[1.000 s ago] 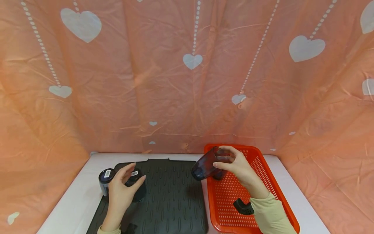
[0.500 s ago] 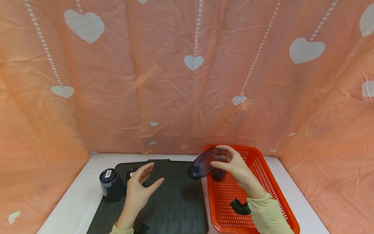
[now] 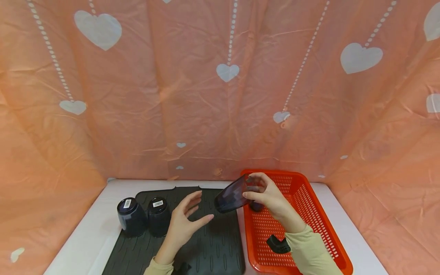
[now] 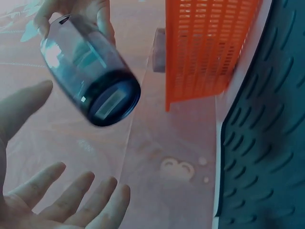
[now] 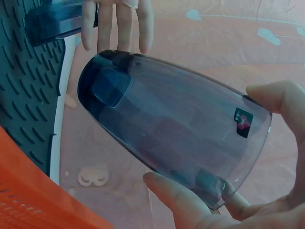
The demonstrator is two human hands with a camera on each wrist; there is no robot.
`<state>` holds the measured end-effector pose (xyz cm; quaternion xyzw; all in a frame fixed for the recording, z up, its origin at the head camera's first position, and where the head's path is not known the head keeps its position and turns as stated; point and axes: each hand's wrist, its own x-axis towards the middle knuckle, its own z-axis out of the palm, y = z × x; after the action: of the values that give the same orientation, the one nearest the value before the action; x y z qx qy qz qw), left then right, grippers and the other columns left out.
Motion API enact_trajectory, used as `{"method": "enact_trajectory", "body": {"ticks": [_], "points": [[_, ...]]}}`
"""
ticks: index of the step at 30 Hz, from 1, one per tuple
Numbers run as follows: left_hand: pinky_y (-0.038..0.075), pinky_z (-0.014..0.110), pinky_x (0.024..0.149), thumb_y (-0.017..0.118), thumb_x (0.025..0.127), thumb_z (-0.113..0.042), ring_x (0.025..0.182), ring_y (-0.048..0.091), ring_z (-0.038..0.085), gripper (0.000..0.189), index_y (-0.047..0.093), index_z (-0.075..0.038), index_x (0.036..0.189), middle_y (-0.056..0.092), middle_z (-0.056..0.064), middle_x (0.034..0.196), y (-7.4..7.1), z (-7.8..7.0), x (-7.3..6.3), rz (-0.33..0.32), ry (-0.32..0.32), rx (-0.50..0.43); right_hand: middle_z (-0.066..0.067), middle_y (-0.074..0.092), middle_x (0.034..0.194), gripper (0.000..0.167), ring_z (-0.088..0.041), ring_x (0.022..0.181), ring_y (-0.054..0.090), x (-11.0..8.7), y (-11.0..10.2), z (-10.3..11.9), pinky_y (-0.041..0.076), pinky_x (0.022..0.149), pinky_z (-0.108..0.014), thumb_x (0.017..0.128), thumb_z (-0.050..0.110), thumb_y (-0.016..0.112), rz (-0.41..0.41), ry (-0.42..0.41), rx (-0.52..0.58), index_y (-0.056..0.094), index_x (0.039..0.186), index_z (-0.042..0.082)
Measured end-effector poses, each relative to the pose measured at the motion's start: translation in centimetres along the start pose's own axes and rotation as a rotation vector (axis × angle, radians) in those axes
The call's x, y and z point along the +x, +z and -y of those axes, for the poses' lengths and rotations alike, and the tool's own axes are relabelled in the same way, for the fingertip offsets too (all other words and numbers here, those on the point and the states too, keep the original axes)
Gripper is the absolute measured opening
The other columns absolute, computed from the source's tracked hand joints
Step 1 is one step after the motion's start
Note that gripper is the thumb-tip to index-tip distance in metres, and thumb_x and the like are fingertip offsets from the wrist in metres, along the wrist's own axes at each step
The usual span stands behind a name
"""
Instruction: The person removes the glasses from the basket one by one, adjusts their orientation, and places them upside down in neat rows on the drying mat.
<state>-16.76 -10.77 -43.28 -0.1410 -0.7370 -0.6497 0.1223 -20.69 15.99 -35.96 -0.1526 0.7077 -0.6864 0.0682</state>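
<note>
I see the right hand (image 3: 266, 194) gripping a tilted glass (image 3: 229, 197) near its mouth, above the left edge of the basket (image 3: 262, 229); the left hand (image 3: 183, 222), fingers spread, hangs left of it.

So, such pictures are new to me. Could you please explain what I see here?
There is no machine: you see a person's bare left hand and right hand. The wide picture is taken from the head, the other two from the left and right wrists. On the white table lie a dark ridged mat and an orange basket. At the mat's left side, a dark glass and a similar one stand upside down. The right hand holds a tilted tumbler near its rim; the left hand is close by, holding nothing.
</note>
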Motion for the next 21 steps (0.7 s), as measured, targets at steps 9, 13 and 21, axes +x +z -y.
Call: {"method": "enact_trajectory", "body": {"ticks": [9,13,21], "points": [[0.044,0.047,0.098,0.084,0.073,-0.010,0.122,0.050,0.026,0.074,0.049,-0.023,0.137,0.050,0.004,0.136,2.2,0.9,0.9,0.106,-0.036,-0.107,-0.018,0.047,0.123,0.055,-0.022,0.088,0.059,0.2,0.9,-0.4,0.052,0.077,-0.034,0.084,0.006,0.070,-0.002,0.058,-0.018,0.039,0.129,0.000],[0.047,0.042,0.094,0.084,0.074,-0.012,0.121,0.051,0.024,0.074,0.048,-0.019,0.138,0.051,0.006,0.136,2.9,0.9,1.0,0.115,-0.027,-0.117,-0.017,0.049,0.120,0.056,-0.022,0.087,0.060,0.2,1.1,-0.6,0.052,0.075,-0.033,0.084,0.007,0.071,0.000,0.067,-0.025,0.040,0.129,0.000],[0.050,0.029,0.087,0.082,0.071,0.002,0.120,0.051,0.024,0.077,0.049,-0.019,0.138,0.050,0.007,0.135,3.8,0.4,1.3,0.113,-0.063,-0.192,-0.014,0.048,0.121,0.058,-0.023,0.087,0.059,0.2,1.2,-0.8,0.052,0.073,-0.035,0.082,0.008,0.073,-0.005,0.093,-0.010,0.042,0.130,0.004]]}}
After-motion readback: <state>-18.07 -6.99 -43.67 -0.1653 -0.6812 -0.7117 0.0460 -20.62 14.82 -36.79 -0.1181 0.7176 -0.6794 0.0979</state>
